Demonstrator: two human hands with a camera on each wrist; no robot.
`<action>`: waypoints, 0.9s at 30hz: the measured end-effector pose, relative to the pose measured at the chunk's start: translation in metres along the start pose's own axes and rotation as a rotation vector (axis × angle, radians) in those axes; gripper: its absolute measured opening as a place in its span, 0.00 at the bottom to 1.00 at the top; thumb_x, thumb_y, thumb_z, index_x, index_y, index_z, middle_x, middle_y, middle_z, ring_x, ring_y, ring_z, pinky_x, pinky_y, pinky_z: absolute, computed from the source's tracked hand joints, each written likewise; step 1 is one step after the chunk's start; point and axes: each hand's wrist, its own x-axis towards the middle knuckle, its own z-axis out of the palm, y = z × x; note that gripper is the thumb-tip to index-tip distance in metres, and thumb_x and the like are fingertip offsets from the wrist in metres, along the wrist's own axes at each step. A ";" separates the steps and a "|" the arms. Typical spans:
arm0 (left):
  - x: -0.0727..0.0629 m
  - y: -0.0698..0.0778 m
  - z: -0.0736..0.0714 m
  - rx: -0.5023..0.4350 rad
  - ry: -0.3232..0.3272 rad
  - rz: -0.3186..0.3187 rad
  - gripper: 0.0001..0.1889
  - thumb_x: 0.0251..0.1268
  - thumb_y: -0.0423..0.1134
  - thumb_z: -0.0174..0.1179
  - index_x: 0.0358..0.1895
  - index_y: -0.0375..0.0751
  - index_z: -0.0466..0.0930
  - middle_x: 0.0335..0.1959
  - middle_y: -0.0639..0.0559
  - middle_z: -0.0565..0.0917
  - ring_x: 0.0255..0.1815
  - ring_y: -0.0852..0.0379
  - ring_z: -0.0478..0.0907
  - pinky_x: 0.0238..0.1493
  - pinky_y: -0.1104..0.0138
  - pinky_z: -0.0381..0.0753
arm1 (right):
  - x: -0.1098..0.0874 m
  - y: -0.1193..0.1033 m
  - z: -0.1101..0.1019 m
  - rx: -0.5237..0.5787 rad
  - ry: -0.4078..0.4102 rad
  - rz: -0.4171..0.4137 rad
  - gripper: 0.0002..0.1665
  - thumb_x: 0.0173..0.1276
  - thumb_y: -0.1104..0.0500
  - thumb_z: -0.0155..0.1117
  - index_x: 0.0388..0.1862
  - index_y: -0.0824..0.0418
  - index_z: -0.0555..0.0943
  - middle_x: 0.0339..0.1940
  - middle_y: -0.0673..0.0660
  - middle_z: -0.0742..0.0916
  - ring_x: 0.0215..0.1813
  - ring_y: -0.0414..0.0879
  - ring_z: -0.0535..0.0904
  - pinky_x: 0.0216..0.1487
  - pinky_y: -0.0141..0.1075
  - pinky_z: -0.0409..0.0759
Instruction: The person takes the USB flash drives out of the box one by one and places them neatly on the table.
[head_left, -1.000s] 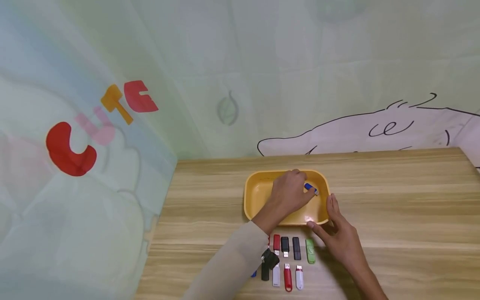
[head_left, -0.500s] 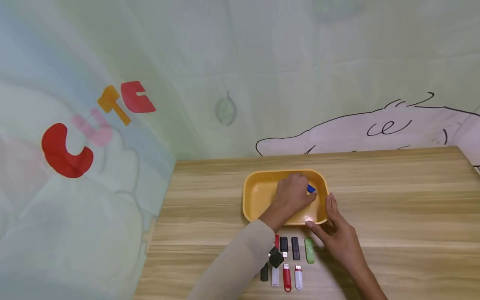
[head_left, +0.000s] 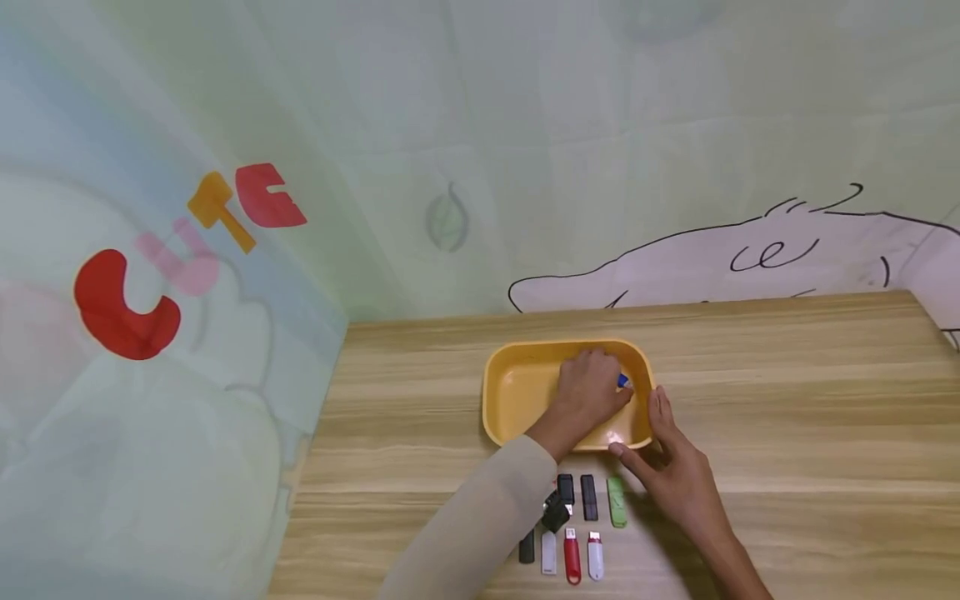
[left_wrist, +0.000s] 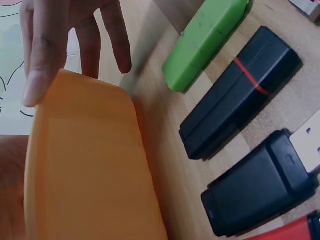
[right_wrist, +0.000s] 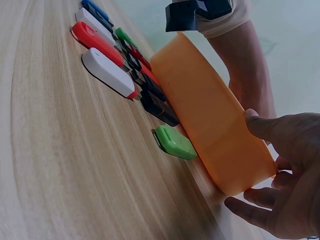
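A blue USB flash drive [head_left: 623, 381] lies inside the yellow-orange plastic tray [head_left: 495, 408], toward its right end. My left hand [head_left: 588, 390] reaches into the tray, its curled fingers and thumb pinching this drive and covering most of it. In the left wrist view only the edge of that hand [left_wrist: 11, 187] shows behind the tray wall. My right hand [head_left: 678, 467] holds the tray's near right corner, the thumb on the front rim and the fingers along the right side. The right wrist view shows this hand [right_wrist: 295, 170] at the tray's corner.
In front of the tray, USB drives lie in two rows on the wooden table [head_left: 787, 400]: green [head_left: 617, 502], black [head_left: 588, 497], red [head_left: 572, 556] and white [head_left: 595, 556] ones among them. The left sleeve [head_left: 480, 517] hides some. A printed curtain [head_left: 562, 167] stands behind.
My left hand has shifted slightly right and closed in over the blue USB drive, so less of it shows. The right hand keeps its hold on the tray.
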 end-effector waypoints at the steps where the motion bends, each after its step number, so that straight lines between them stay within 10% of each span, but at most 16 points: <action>1: 0.001 0.000 0.000 0.003 0.000 -0.001 0.19 0.70 0.63 0.67 0.37 0.51 0.86 0.32 0.57 0.78 0.33 0.60 0.73 0.29 0.67 0.73 | 0.000 0.000 0.000 0.001 0.001 -0.001 0.57 0.70 0.43 0.75 0.86 0.60 0.54 0.88 0.62 0.56 0.85 0.64 0.58 0.80 0.33 0.56; 27: -0.001 0.000 -0.007 0.015 0.008 0.036 0.17 0.66 0.60 0.71 0.30 0.52 0.83 0.33 0.57 0.78 0.32 0.60 0.73 0.28 0.67 0.73 | 0.000 -0.004 0.001 -0.024 -0.006 0.010 0.58 0.69 0.43 0.76 0.86 0.60 0.54 0.88 0.61 0.57 0.84 0.66 0.60 0.76 0.56 0.63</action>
